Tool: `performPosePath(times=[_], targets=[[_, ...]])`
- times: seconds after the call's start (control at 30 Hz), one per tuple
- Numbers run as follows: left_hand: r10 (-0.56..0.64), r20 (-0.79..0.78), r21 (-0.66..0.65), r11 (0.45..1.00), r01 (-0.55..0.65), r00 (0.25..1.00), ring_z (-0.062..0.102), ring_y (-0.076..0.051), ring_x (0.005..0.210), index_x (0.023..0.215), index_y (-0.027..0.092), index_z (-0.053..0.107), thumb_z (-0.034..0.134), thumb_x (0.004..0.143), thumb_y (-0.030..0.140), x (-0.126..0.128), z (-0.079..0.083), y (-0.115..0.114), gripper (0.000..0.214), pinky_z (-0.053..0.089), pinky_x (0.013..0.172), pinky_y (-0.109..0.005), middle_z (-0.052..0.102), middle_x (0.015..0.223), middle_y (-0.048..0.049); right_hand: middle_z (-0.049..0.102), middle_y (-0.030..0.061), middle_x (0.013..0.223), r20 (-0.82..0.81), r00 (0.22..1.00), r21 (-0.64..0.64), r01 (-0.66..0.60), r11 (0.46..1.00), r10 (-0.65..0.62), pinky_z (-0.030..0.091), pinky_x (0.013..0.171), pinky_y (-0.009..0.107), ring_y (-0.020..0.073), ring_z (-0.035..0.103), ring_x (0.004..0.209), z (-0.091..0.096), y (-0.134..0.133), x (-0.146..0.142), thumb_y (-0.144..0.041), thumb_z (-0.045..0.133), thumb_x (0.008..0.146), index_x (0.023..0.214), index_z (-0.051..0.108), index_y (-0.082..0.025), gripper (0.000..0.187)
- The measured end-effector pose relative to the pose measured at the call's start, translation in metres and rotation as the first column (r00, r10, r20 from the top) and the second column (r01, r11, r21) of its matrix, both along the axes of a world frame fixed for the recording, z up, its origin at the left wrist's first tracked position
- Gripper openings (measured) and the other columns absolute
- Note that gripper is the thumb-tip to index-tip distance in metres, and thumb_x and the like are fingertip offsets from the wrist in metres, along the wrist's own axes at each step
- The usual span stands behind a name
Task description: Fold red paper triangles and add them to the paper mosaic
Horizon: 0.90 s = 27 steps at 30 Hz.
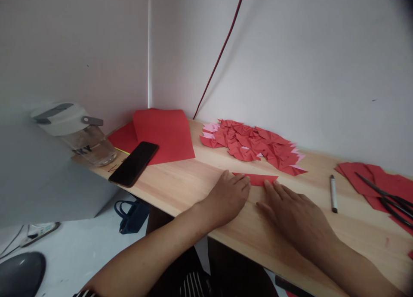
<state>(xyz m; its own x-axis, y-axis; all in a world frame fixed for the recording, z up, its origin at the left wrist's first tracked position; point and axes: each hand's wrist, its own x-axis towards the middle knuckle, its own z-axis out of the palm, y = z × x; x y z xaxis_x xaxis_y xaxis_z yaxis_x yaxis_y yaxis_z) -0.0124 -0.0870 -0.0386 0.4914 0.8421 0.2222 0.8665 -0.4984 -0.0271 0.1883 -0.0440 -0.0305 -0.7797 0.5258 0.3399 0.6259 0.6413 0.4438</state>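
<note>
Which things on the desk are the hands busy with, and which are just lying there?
In use:
- left hand and right hand, both flat on the red paper strip
- pile of folded red pieces, close behind

Lying about:
- phone
- red sheets
- marker
- scissors
- clear jug

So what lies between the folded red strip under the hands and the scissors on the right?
In the head view, a marker pen lies on bare wooden table between the red strip and the scissors.
</note>
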Motion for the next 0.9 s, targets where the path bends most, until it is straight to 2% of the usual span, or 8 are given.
performPosePath(times=[0.07,0.17,0.27,0.4,0.5,0.67,0.77,0.9], targets=[[0.001,0.000,0.012,1.000,-0.001,1.000,0.044,-0.027,0.134,0.135,0.006,0.050,0.029,0.099,0.015,0.000,-0.001,0.000,0.043,0.035,0.108,-0.050,0.052,0.145,-0.0128,0.072,0.0223,0.109,0.040,0.999,-0.041,0.026,0.999,-0.024,0.055,0.070,0.038,0.0301,0.071,0.090,0.001,-0.003,-0.001,-0.037,0.056,0.093,0.127,0.063,-0.010,0.045],[0.001,-0.004,0.012,1.000,-0.001,1.000,0.044,-0.028,0.134,0.137,0.005,0.049,0.029,0.099,0.015,0.000,-0.003,0.000,0.044,0.034,0.108,-0.050,0.051,0.146,-0.0133,0.070,0.0226,0.107,0.091,0.995,-0.049,0.046,0.998,-0.041,0.054,0.069,0.039,0.0313,0.070,0.090,0.002,-0.006,-0.004,-0.040,0.062,0.089,0.133,0.061,-0.020,0.048],[-0.002,0.004,-0.001,1.000,0.002,1.000,0.043,-0.028,0.135,0.137,0.005,0.049,0.028,0.099,0.016,0.000,-0.002,0.001,0.044,0.033,0.109,-0.051,0.050,0.146,-0.0144,0.070,0.0240,0.106,0.093,0.995,-0.034,0.037,0.999,-0.034,0.053,0.068,0.039,0.0320,0.070,0.089,0.001,-0.005,-0.005,-0.039,0.060,0.091,0.131,0.063,-0.017,0.046],[0.009,0.018,-0.038,0.999,-0.008,1.000,0.043,-0.027,0.136,0.136,0.007,0.050,0.028,0.100,0.017,0.000,0.000,0.001,0.043,0.032,0.109,-0.051,0.048,0.148,-0.0134,0.071,0.0266,0.105,0.051,0.999,0.016,-0.007,1.000,0.006,0.053,0.069,0.040,0.0326,0.070,0.091,-0.004,0.000,-0.001,-0.033,0.051,0.096,0.115,0.067,-0.001,0.041],[0.010,0.018,-0.050,0.999,-0.009,1.000,0.041,-0.027,0.138,0.136,0.007,0.049,0.028,0.101,0.016,0.000,0.001,0.001,0.043,0.031,0.109,-0.052,0.047,0.149,-0.0131,0.072,0.0268,0.104,0.031,0.999,0.049,-0.016,0.999,0.015,0.053,0.070,0.040,0.0323,0.070,0.091,-0.007,0.002,0.001,-0.033,0.044,0.099,0.108,0.067,0.004,0.044],[0.013,0.019,-0.054,0.998,-0.012,1.000,0.042,-0.027,0.137,0.136,0.008,0.051,0.027,0.100,0.016,0.000,0.001,0.001,0.043,0.031,0.109,-0.051,0.048,0.148,-0.0135,0.072,0.0260,0.107,0.062,0.996,-0.027,0.069,0.997,-0.067,0.053,0.073,0.040,0.0317,0.070,0.094,-0.008,-0.001,0.001,-0.038,0.041,0.099,0.107,0.068,0.000,0.046],[0.011,0.022,-0.034,0.999,-0.010,1.000,0.042,-0.026,0.137,0.136,0.007,0.050,0.026,0.101,0.016,0.000,0.000,0.001,0.043,0.032,0.109,-0.051,0.049,0.148,-0.0128,0.069,0.0264,0.115,0.044,0.995,-0.046,0.091,0.995,-0.089,0.054,0.075,0.039,0.0317,0.068,0.101,-0.007,-0.004,0.000,-0.039,0.043,0.098,0.121,0.063,-0.001,0.049],[0.004,0.009,0.011,1.000,-0.004,1.000,0.045,-0.027,0.134,0.136,0.006,0.050,0.027,0.100,0.016,0.000,-0.002,0.000,0.044,0.034,0.108,-0.050,0.051,0.145,-0.0132,0.068,0.0220,0.114,0.083,0.993,-0.078,0.092,0.993,-0.085,0.054,0.069,0.036,0.0304,0.068,0.098,-0.003,-0.008,-0.002,-0.042,0.049,0.096,0.139,0.054,-0.018,0.049]])
